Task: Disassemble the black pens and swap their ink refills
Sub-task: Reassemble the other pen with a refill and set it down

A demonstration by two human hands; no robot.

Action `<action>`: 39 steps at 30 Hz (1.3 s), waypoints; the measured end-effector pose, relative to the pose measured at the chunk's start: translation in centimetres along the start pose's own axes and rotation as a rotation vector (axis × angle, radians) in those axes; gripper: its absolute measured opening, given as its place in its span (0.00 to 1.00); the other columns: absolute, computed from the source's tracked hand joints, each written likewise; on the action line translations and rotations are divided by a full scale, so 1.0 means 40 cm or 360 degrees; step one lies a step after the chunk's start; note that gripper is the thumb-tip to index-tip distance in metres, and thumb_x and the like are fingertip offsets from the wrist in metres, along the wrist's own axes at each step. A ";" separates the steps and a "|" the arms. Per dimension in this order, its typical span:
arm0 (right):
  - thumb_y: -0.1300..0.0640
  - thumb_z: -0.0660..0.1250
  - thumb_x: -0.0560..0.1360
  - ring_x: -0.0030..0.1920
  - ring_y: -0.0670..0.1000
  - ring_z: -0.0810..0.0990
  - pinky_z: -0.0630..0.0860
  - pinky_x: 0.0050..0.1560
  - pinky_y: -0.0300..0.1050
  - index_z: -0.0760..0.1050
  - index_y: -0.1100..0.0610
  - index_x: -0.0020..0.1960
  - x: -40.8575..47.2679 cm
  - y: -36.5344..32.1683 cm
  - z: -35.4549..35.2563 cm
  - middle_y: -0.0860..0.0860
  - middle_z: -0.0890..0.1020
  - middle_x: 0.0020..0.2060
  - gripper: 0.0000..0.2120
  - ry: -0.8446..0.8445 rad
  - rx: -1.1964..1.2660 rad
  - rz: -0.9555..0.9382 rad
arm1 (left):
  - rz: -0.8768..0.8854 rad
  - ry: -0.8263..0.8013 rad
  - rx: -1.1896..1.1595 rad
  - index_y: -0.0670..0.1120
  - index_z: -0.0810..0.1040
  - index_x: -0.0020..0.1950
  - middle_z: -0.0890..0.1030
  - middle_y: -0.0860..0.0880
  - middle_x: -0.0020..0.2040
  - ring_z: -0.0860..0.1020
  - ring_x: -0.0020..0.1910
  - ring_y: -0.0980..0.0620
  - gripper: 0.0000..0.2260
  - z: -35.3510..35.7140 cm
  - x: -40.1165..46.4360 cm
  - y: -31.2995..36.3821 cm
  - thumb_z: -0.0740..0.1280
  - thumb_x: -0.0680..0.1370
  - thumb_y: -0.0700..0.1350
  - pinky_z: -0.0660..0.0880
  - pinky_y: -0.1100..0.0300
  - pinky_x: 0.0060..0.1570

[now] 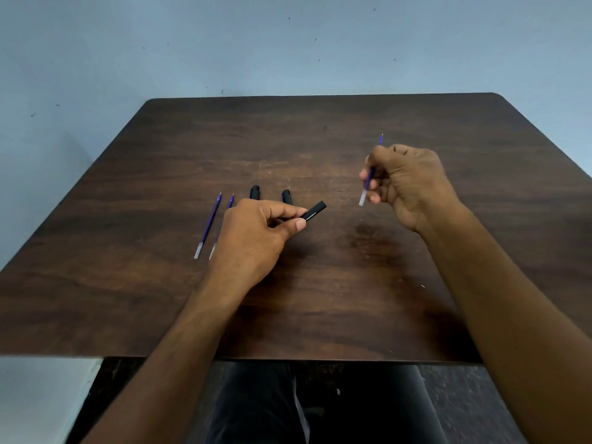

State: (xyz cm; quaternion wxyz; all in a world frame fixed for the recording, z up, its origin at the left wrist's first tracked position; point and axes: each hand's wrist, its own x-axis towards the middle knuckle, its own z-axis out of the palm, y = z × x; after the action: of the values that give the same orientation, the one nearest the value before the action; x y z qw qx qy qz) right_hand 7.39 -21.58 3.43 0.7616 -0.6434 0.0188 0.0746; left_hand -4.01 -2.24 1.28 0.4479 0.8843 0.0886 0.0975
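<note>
Left hand [253, 238]: pinching a black pen barrel [315, 211] between thumb and forefinger, its open end pointing toward the right hand, hovering just above the desk near its middle.
Right hand [403, 184]: curling around a purple refill [371, 171], holding it tilted, tip up toward the far edge, clear tail hanging below the fingers.
Gap between hands: barrel and refill are sitting well apart, not yet lined up.
Handling: the refill is looking thin, light and a bit bendy, so gripping it near the middle is seeming wise; the tip is likely fragile. The barrel is looking stiff, smooth and possibly slippery, best pinched along its side.
Spare refills: two more purple refills [208, 225] are lying side by side left of the left hand, one partly hidden by it.
Other pen parts: two black pieces [254, 192] are lying just beyond the left knuckles, perhaps barrels or caps; hard to say.
Desk [320, 129]: dark wood, carrying everything.
</note>
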 end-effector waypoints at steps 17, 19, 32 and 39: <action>0.64 0.71 0.78 0.32 0.57 0.85 0.83 0.33 0.47 0.79 0.69 0.45 -0.009 0.025 0.024 0.62 0.84 0.34 0.07 -0.0094 0.0158 -0.0120 | -0.0051 -0.0082 -0.0084 0.52 0.85 0.55 0.83 0.56 0.37 0.82 0.38 0.57 0.08 0.016 0.002 0.014 0.71 0.77 0.45 0.77 0.66 0.40; 0.64 0.71 0.78 0.32 0.57 0.85 0.83 0.33 0.47 0.78 0.70 0.46 -0.009 0.025 0.023 0.62 0.85 0.35 0.08 -0.0100 0.0149 -0.0129 | -0.0058 -0.0083 -0.0087 0.52 0.85 0.55 0.83 0.56 0.38 0.82 0.39 0.57 0.08 0.017 0.002 0.015 0.71 0.77 0.45 0.76 0.68 0.39; 0.58 0.76 0.74 0.34 0.52 0.83 0.78 0.33 0.44 0.86 0.61 0.42 -0.021 0.064 0.042 0.58 0.87 0.39 0.06 -0.0330 -0.0131 0.0023 | -0.0093 0.0016 -0.0235 0.54 0.85 0.52 0.86 0.55 0.37 0.84 0.39 0.57 0.06 0.022 0.015 -0.007 0.72 0.77 0.45 0.83 0.56 0.44; 0.56 0.78 0.72 0.35 0.51 0.82 0.74 0.33 0.42 0.86 0.63 0.48 -0.035 0.071 0.047 0.56 0.88 0.40 0.10 -0.0475 -0.0312 0.0122 | -0.0079 0.0040 -0.0216 0.54 0.85 0.52 0.84 0.58 0.35 0.83 0.36 0.60 0.08 0.018 0.020 -0.017 0.72 0.77 0.43 0.80 0.65 0.39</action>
State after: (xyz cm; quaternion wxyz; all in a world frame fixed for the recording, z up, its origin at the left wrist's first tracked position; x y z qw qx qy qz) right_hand 5.50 -19.40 1.14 0.6862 -0.6952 -0.0772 0.1999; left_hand -3.09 -2.20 0.38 0.5078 0.8482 0.1093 0.1031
